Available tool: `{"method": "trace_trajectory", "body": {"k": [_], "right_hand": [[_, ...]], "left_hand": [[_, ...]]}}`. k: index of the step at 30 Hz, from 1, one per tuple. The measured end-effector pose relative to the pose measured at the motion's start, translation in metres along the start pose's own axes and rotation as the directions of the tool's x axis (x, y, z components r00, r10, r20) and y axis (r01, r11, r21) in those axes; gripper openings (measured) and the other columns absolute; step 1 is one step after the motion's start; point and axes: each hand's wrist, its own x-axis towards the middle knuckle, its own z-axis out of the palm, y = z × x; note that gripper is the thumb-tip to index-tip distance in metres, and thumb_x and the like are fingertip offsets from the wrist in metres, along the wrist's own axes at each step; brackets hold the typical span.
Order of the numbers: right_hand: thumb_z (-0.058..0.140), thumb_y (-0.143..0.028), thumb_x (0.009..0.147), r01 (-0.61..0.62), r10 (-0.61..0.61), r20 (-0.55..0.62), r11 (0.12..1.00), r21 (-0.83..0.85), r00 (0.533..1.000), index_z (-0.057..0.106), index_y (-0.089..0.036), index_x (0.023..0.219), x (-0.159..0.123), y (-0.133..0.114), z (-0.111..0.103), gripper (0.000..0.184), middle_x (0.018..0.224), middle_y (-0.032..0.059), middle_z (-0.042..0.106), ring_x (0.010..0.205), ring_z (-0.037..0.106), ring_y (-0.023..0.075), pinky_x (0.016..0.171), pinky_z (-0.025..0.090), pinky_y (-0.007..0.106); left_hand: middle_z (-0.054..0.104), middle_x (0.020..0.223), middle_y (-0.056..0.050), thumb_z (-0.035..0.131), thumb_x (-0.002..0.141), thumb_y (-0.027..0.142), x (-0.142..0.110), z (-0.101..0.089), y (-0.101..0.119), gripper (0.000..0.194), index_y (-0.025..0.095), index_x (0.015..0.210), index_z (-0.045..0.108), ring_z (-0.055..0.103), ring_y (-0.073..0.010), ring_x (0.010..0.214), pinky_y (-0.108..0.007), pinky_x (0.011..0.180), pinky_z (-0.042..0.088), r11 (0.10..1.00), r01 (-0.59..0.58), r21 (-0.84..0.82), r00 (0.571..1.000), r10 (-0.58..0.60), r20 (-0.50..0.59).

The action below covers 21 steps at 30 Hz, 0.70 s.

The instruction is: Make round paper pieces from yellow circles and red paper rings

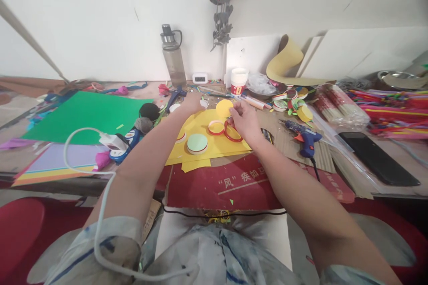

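My right hand point(245, 121) is closed in a pinch on a yellow paper disc point(224, 107), holding it just above a yellow paper sheet point(214, 144). A red ring point(233, 134) lies right under that hand, and a second red ring point(216, 127) sits beside it. My left hand point(192, 102) reaches farther back with fingers curled near a small white cap point(204, 103); what it holds, if anything, is hidden. A pale green disc with a red rim point(197, 143) rests on the yellow sheet.
A blue glue gun point(303, 136) and a black phone point(377, 158) lie to the right. Green paper point(87, 116), a charger with white cable point(112, 141), a grey bottle point(174, 58), a paper cup point(239, 81) and pipe cleaners point(394, 109) crowd the table. Red cardboard point(247, 185) covers the front edge.
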Motion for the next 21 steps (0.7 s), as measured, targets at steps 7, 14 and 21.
{"method": "trace_trajectory", "body": {"k": [7, 14, 21], "right_hand": [[0.060, -0.020, 0.098, -0.019, 0.019, 0.003, 1.000, -0.013, 1.000, 0.052, -0.025, 0.088, 0.002, -0.001, -0.001, 0.013, 0.068, -0.0062, 0.061, 0.053, 0.062, 0.0141, 0.059, 0.048, 0.028], [0.063, -0.020, 0.096, 0.007, -0.007, -0.018, 1.000, 0.011, 1.000, 0.055, -0.024, 0.089, 0.004, 0.006, -0.001, 0.012, 0.069, -0.0050, 0.062, 0.053, 0.061, 0.0147, 0.059, 0.048, 0.030], [0.068, -0.029, 0.095, 0.019, -0.019, -0.004, 0.999, 0.042, 1.000, 0.055, -0.026, 0.088, 0.004, 0.010, -0.002, 0.015, 0.068, -0.0033, 0.063, 0.052, 0.062, 0.0173, 0.056, 0.048, 0.033]], "left_hand": [[0.075, 0.127, -0.015, 0.084, 0.070, 0.028, 0.000, -0.005, -0.007, 0.064, 0.015, 0.131, 0.073, 0.067, -0.0341, 0.121, -0.042, 0.111, 0.049, 0.998, -0.030, -0.053, 1.000, 0.029, -0.010], [0.080, 0.113, -0.010, 0.086, 0.073, 0.040, -0.020, -0.043, -0.020, 0.061, 0.015, 0.128, 0.078, 0.073, -0.0266, 0.100, -0.035, 0.092, 0.054, 0.970, -0.038, -0.240, 0.999, 0.036, -0.014], [0.082, 0.117, -0.010, 0.076, 0.084, 0.038, -0.046, -0.056, -0.055, 0.042, 0.015, 0.119, 0.080, 0.072, -0.0249, 0.105, -0.035, 0.098, 0.055, 0.957, 0.150, -0.250, 0.953, -0.207, -0.221]]}}
